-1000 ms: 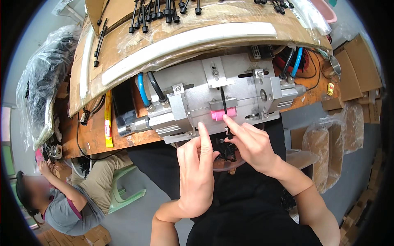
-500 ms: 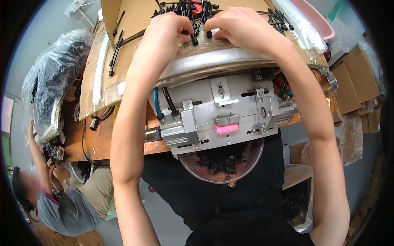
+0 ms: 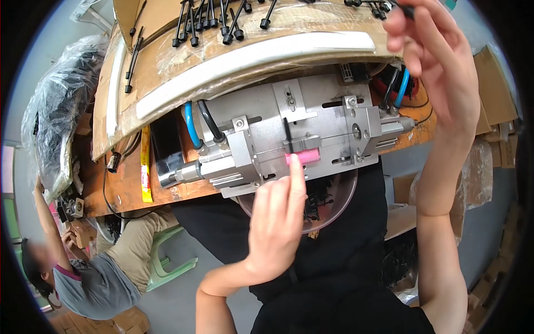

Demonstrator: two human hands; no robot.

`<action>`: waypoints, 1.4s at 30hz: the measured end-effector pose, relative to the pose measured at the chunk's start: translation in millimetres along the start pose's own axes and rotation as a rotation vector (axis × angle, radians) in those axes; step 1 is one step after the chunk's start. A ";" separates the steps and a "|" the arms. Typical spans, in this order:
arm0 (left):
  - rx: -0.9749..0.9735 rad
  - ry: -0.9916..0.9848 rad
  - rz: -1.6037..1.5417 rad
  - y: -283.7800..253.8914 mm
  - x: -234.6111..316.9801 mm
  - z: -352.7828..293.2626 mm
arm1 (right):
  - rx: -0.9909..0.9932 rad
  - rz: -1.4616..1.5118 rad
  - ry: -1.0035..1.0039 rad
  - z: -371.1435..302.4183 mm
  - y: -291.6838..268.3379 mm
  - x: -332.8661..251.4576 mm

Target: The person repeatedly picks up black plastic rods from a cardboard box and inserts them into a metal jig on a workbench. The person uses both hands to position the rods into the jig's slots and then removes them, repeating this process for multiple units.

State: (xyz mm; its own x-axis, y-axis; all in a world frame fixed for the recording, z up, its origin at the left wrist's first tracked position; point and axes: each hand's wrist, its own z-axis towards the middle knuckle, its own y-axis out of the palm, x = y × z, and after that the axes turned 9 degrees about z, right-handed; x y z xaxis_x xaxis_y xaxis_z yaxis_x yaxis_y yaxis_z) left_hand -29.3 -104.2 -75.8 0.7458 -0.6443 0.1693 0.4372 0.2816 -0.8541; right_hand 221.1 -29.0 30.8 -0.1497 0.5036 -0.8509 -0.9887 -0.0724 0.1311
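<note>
Cardboard (image 3: 158,64) overhangs metal fixture (image 3: 328,123); yellow strip (image 3: 146,167) left.

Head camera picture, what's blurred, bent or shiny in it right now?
In the head view, the right hand looks soft, probably motion blur, while the left hand and pink block look clearer; in the head view, the cardboard bows along its front edge, likely fisheye distortion, and the corners are black; in the head view, the plastic bag shows bright glints.
</note>
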 end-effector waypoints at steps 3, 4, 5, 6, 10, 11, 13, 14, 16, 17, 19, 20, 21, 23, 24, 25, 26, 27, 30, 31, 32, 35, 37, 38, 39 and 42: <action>-0.097 -0.006 0.057 20.5 11.8 -4.9 | 0.020 -0.072 0.039 -34.4 -9.0 -2.5; -0.130 -0.003 0.060 22.9 14.6 -6.0 | 0.014 -0.095 0.037 -44.0 -15.9 -3.2; -0.159 0.024 0.046 23.6 19.7 -1.5 | 0.026 -0.139 0.030 -54.5 -21.7 -12.3; -0.163 0.017 0.054 23.8 18.6 -0.9 | 0.079 -0.113 -0.005 -60.5 -13.6 -8.7; -0.189 0.009 0.026 23.1 16.3 2.8 | 0.165 -0.237 -0.093 -79.8 28.4 -3.2; -0.200 -0.001 0.016 22.9 14.6 1.2 | 0.174 -0.301 -0.032 -91.0 37.7 -0.7; -0.225 -0.042 -0.019 21.7 10.4 -5.7 | 0.063 -0.399 0.032 -118.4 47.9 20.0; -0.239 -0.048 -0.054 19.2 10.3 -3.8 | -0.004 -0.582 0.033 -129.9 53.4 24.7; -0.220 -0.068 -0.100 7.0 13.9 -0.3 | -0.059 -0.679 -0.070 -150.9 62.4 44.4; -0.212 -0.088 -0.109 0.2 14.6 -2.7 | -0.084 -0.716 -0.101 -157.5 65.7 54.2; -0.199 -0.136 -0.177 -9.0 14.4 -4.2 | -0.112 -0.764 -0.080 -163.3 71.3 65.7; -0.194 -0.151 -0.188 -13.0 13.3 -5.4 | -0.147 -0.757 -0.032 -166.0 71.8 72.0; -0.189 -0.166 -0.199 -15.5 12.6 -6.9 | -0.155 -0.743 -0.024 -166.3 73.1 76.5; -0.170 -0.176 -0.205 -18.0 10.9 -9.7 | -0.174 -0.715 -0.013 -162.4 76.3 82.4; -0.164 -0.176 -0.203 -19.8 9.5 -10.1 | -0.171 -0.716 -0.009 -160.3 77.2 82.5; -0.157 -0.177 -0.201 -21.3 7.7 -9.6 | -0.174 -0.722 -0.006 -159.4 77.8 81.7; -0.138 -0.173 -0.190 -22.5 5.1 -8.3 | -0.179 -0.726 -0.007 -159.1 78.1 81.0; -0.119 -0.169 -0.180 -24.1 2.1 -5.8 | -0.184 -0.730 -0.006 -158.6 78.0 80.1; -0.005 -0.181 -0.098 -30.5 -16.9 13.6 | -0.302 -0.792 0.039 -138.9 74.5 52.4; 0.043 -0.195 -0.063 -34.0 -27.5 27.7 | -0.354 -0.818 0.053 -129.1 72.8 43.2; 0.106 -0.152 -0.032 -32.3 -39.7 48.7 | -0.315 -0.858 -0.092 -117.7 66.0 41.7; 0.231 -0.066 0.073 -32.3 -84.2 113.1 | -0.289 -0.999 -0.397 -37.1 65.1 35.0; 0.168 0.012 0.024 -31.9 -108.4 154.5 | -0.259 -1.149 -0.630 29.1 58.4 45.1; 0.054 -0.031 -0.033 -31.2 -110.9 167.2 | -0.336 -1.279 -0.533 54.5 53.1 48.4; -0.059 -0.061 -0.101 -32.4 -107.7 181.6 | -0.472 -1.409 -0.446 74.7 41.7 50.1; -0.140 -0.102 -0.135 -33.8 -108.8 181.8 | -0.601 -1.201 -0.118 103.3 40.5 54.8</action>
State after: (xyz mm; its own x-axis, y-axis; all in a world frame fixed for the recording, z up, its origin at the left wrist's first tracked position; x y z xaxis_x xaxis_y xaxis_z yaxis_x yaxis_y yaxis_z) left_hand -33.8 85.6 24.0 0.7353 -0.5919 0.3302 0.4684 0.0916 -0.8788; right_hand 173.3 84.7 42.0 0.7746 0.5897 -0.2285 -0.3606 0.1149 -0.9256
